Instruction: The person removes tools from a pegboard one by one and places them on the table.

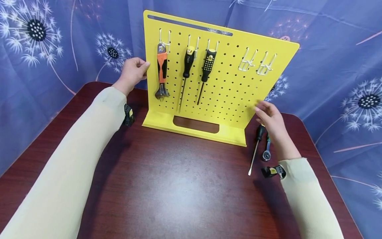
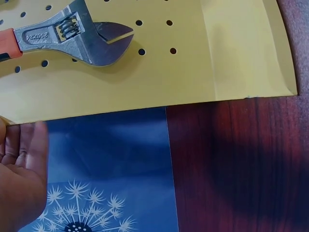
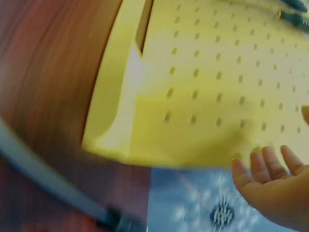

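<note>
Seemingly for steadiness, the yellow, rectangular, metal-looking pegboard (image 1: 229,96) is pinched at its left edge by the left hand (image 1: 133,72), the right hand (image 1: 273,122) held unclenched near its right.

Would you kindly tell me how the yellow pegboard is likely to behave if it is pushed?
The yellow pegboard seems stiff, as it looks flat without sagging. Its base, jutting out in front, probably resists tipping that way; the hanging wrench and screwdrivers may swing.
</note>
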